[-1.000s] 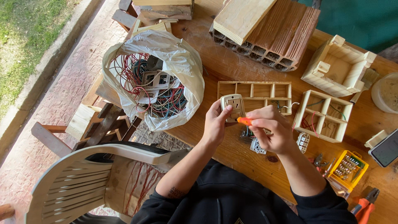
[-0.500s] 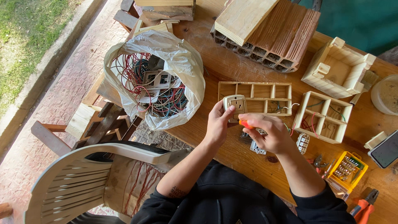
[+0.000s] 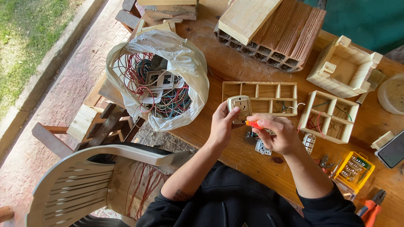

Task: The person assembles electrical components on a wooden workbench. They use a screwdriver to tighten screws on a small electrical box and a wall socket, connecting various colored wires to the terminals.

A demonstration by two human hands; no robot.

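Left hand (image 3: 221,126) pinches the wall socket (image 3: 239,107) by its edges, holding it above the table edge (image 3: 219,145). Right hand (image 3: 277,134) is closed around an orange-handled screwdriver (image 3: 253,124), tip hidden against the socket's side. Socket: likely light, stiff moulded plastic, smooth so a bit slippery; best held by the rim, clear of the face. It's beige, square, rounded corners, slots in the front. Beyond: wooden divider tray (image 3: 261,97), bag of wires (image 3: 162,84), hollow brick (image 3: 290,40).

We saw an outdoor home workshop: a wooden worktable (image 3: 235,67) beside grass (image 3: 29,38), with hollow bricks (image 3: 290,38), pliers (image 3: 372,208) and bagged wires (image 3: 155,84).
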